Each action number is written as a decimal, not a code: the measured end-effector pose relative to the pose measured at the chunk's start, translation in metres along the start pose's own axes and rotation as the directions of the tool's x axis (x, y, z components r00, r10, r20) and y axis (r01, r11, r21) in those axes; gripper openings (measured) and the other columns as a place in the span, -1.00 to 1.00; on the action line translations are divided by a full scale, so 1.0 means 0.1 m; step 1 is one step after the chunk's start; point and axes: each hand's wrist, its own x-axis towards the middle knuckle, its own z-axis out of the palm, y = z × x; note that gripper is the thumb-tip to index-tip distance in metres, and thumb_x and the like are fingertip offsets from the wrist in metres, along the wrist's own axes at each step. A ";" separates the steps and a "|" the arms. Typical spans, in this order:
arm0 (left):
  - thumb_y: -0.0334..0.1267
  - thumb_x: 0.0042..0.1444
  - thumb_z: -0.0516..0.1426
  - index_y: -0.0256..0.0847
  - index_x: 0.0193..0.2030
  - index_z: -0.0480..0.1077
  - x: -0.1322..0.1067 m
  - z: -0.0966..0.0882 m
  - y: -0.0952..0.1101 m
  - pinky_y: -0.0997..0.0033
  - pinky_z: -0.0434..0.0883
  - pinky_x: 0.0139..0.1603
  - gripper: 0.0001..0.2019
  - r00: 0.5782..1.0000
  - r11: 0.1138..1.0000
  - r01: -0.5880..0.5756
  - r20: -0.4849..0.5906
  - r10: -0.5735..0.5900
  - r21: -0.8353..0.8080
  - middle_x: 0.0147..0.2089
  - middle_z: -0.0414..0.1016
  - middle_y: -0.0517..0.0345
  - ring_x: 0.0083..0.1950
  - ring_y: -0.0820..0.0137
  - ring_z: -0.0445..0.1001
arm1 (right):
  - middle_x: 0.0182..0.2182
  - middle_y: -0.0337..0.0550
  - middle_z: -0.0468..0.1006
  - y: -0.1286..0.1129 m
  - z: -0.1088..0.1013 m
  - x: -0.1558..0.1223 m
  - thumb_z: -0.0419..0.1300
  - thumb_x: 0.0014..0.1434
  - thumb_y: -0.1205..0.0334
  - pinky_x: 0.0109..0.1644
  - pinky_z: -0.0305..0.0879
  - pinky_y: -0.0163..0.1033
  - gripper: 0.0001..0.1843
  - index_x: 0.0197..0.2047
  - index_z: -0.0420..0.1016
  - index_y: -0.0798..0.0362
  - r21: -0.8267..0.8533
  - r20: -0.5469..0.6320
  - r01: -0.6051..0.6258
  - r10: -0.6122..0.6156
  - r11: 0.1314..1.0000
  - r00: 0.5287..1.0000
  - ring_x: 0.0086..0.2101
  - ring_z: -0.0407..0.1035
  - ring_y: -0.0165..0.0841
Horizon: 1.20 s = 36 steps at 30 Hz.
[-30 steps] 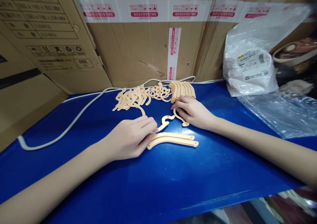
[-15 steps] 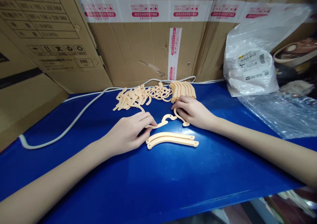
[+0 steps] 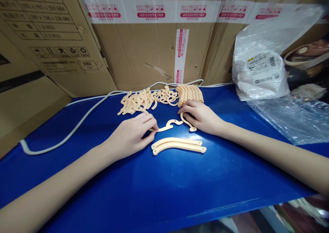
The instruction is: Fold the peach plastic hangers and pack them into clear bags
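My left hand (image 3: 135, 133) pinches one end of a flat cream plastic piece with a hooked tip (image 3: 168, 126); that tip points toward my right hand. My right hand (image 3: 203, 118) has its fingers closed around a cream plastic hanger hook (image 3: 189, 122), whose knobbed base rests near the blue surface. Its fingertips are beside a stack of curved cream hanger arms (image 3: 191, 93). Two more curved arms (image 3: 178, 145) lie side by side in front of the hands. Beyond my left hand is a pile of flat hooked pieces (image 3: 137, 101), with a heap of hanger hooks (image 3: 167, 96) adjoining it.
A blue table surface (image 3: 154, 191) lies under everything. Cardboard boxes (image 3: 144, 51) form a wall at the back and left. A white cable (image 3: 74, 133) loops along the left and rear. On the right are a white plastic bag (image 3: 259, 71) and clear plastic film (image 3: 288, 119).
My left hand has shifted slightly left and away from me, drawing the flat hooked piece a little with it. My right hand and the hanger hook have stayed in place.
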 end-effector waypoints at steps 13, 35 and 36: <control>-0.20 0.25 -0.02 -0.14 -0.29 0.37 -0.01 -0.11 -0.21 0.30 0.32 -0.30 -0.82 0.938 0.912 0.339 -0.162 -0.307 0.231 -0.20 0.53 0.08 -0.10 0.20 0.50 | -0.20 0.00 0.49 0.05 0.02 0.00 0.01 0.26 0.43 -0.02 0.29 -0.07 -0.76 -0.17 0.49 0.07 0.064 -0.036 -0.029 0.031 0.998 0.999 -0.14 0.37 -0.18; -0.13 0.25 -0.02 -0.23 -0.07 0.36 -0.10 -0.20 -0.72 0.20 0.38 -0.11 -0.73 0.708 0.695 0.705 -0.084 -0.701 0.143 -0.08 0.53 -0.04 -0.09 0.14 0.49 | -0.22 0.02 0.50 0.07 0.00 -0.01 0.01 0.23 0.43 -0.04 0.29 -0.07 -0.76 -0.20 0.51 0.11 0.085 -0.035 -0.020 0.023 0.996 0.999 -0.15 0.38 -0.18; -0.14 0.25 -0.02 -0.23 -0.09 0.37 -0.10 -0.18 -0.72 0.19 0.39 -0.09 -0.73 0.713 0.699 0.700 -0.079 -0.697 0.143 -0.07 0.53 -0.04 -0.08 0.14 0.49 | -0.22 0.02 0.50 0.07 0.00 -0.01 0.01 0.23 0.43 -0.04 0.30 -0.08 -0.76 -0.20 0.51 0.12 0.085 -0.036 -0.019 0.022 0.996 0.999 -0.16 0.38 -0.18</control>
